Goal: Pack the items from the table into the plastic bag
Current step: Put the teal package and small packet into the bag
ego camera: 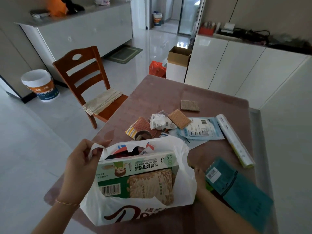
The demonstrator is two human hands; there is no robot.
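A white plastic bag (pixel 135 211) stands open at the table's near edge. Inside it lie a long green-and-white box (pixel 135 166), a brown patterned packet (pixel 152 184) and some dark items. My left hand (pixel 81 168) pinches the bag's left handle and lifts it. My right hand (pixel 200 178) is at the bag's right side, mostly hidden behind the plastic; what it holds is unclear. Loose on the table lie a teal cloth pack (pixel 236 188), a long clear roll (pixel 234 139), a pale blue pouch (pixel 200 129), a white packet (pixel 159 122), woven pads (pixel 179 118) and a small roll (pixel 143 135).
The pink-brown table (pixel 160 93) ends close to a white cabinet (pixel 236 68) on the right. A wooden chair (pixel 87 81) stands at its left. A bucket (pixel 40 85), a cardboard box (pixel 179 55) and an orange bag (pixel 157 68) sit on the floor.
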